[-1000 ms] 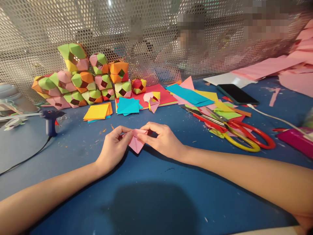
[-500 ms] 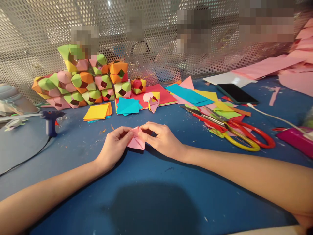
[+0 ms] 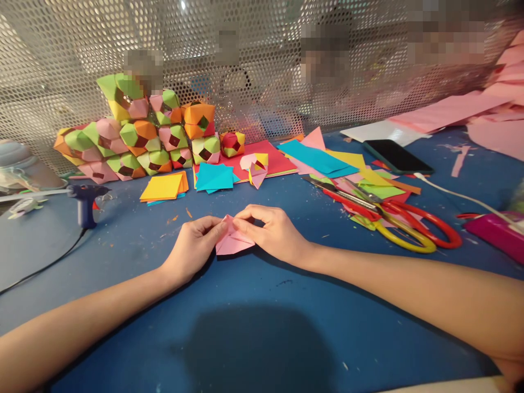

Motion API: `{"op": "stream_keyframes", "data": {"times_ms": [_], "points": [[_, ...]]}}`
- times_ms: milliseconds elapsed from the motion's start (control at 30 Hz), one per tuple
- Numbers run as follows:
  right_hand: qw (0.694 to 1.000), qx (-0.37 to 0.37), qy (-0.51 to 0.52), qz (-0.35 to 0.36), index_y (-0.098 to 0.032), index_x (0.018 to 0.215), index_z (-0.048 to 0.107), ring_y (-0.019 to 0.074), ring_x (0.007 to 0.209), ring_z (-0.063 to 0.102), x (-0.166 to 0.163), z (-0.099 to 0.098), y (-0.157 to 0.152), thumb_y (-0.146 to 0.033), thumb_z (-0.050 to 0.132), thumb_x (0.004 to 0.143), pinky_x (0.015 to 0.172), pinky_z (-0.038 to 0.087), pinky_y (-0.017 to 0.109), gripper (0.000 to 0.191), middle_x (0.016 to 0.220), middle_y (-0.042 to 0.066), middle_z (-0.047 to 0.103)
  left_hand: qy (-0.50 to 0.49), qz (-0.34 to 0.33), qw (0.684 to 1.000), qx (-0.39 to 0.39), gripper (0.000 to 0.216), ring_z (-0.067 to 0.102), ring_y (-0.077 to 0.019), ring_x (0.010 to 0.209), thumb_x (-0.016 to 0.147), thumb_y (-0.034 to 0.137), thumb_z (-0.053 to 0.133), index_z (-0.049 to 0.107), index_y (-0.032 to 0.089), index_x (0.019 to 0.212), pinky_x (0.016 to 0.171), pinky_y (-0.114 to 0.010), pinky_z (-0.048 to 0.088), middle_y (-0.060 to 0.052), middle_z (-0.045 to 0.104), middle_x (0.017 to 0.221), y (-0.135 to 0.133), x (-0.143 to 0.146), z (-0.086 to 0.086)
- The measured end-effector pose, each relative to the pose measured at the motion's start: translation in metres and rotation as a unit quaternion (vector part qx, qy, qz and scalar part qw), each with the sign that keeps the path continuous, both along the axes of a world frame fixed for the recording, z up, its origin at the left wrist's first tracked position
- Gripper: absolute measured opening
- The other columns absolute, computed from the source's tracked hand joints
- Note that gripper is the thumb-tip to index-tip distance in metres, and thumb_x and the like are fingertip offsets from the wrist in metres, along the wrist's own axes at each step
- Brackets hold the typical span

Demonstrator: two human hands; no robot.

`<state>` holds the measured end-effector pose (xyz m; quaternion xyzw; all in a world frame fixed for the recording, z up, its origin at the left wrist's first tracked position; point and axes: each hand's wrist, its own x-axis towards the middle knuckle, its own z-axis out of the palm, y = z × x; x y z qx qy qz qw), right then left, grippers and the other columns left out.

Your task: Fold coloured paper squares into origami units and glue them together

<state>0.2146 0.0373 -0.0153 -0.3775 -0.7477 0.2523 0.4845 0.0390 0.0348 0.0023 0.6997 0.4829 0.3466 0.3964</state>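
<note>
A small folded piece of pink paper (image 3: 234, 244) is pinched between both hands, just above the blue table (image 3: 270, 289). My left hand (image 3: 192, 245) grips its upper left edge between thumb and fingers. From the other side, my right hand (image 3: 274, 232) holds the upper right edge with thumb and bent forefinger. The creased lower part of the paper faces me. Beyond the hands lie a stack of yellow paper squares (image 3: 161, 187), blue paper squares (image 3: 214, 177) and a partly assembled pink and yellow paper piece (image 3: 254, 168).
Folded paper balls (image 3: 141, 136) are piled against the perforated metal screen (image 3: 262, 82). A glue gun (image 3: 85, 204) with a cord stands at left. To the right are scissors (image 3: 426, 218) over paper scraps, a phone (image 3: 397, 156) and a magenta pouch (image 3: 495, 232).
The pink paper has turned in the fingers, and its lower part now spreads wider toward the right. Both hands stay in nearly the same place.
</note>
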Motion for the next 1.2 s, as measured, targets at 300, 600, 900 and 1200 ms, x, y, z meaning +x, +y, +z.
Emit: {"op": "stream_keyframes", "data": {"times_ms": [300,600,900,1200], "points": [[1.0,-0.005,0.001,0.017,-0.016,0.075,0.064,0.0098,0.068,0.056,0.0006,0.0004,-0.0007,-0.015,0.054,0.084,0.065,0.044,0.022,0.014,0.072,-0.001,0.061,-0.012,-0.011,1.0,-0.017,0.025,0.049,-0.0102,0.062,0.081,0.038,0.058,0.069,0.016,0.082,0.056,-0.02,0.037,0.0,0.063,0.071,0.0012,-0.0011,-0.0027],[0.999,0.007,0.004,0.033,-0.017,0.079,0.063,0.0105,0.072,0.057,0.0014,-0.0011,0.0002,-0.017,0.053,0.085,0.068,0.045,0.023,0.012,0.076,0.0,0.062,-0.008,-0.037,0.998,-0.043,0.023,0.044,-0.0082,0.059,0.08,0.038,0.06,0.067,0.016,0.077,0.053,-0.019,0.033,0.002,0.057,0.066,0.0015,-0.0015,-0.0025],[0.999,0.007,0.001,0.042,-0.018,0.074,0.059,0.01,0.069,0.054,0.0008,0.0034,-0.0026,-0.013,0.053,0.082,0.065,0.044,0.023,0.012,0.072,-0.001,0.058,0.023,-0.047,0.998,-0.032,0.024,0.045,-0.008,0.058,0.08,0.038,0.059,0.067,0.017,0.073,0.051,-0.018,0.034,0.002,0.058,0.064,-0.0006,-0.0013,-0.002],[0.998,0.007,-0.002,0.068,-0.018,0.079,0.057,0.0111,0.072,0.054,0.0017,0.0011,-0.0019,-0.019,0.054,0.084,0.069,0.044,0.024,0.006,0.077,0.0,0.056,0.032,-0.05,0.998,-0.015,0.022,0.049,-0.0093,0.061,0.08,0.035,0.058,0.066,0.016,0.074,0.054,-0.019,0.038,0.001,0.062,0.067,-0.0028,-0.0004,-0.0016]]}}
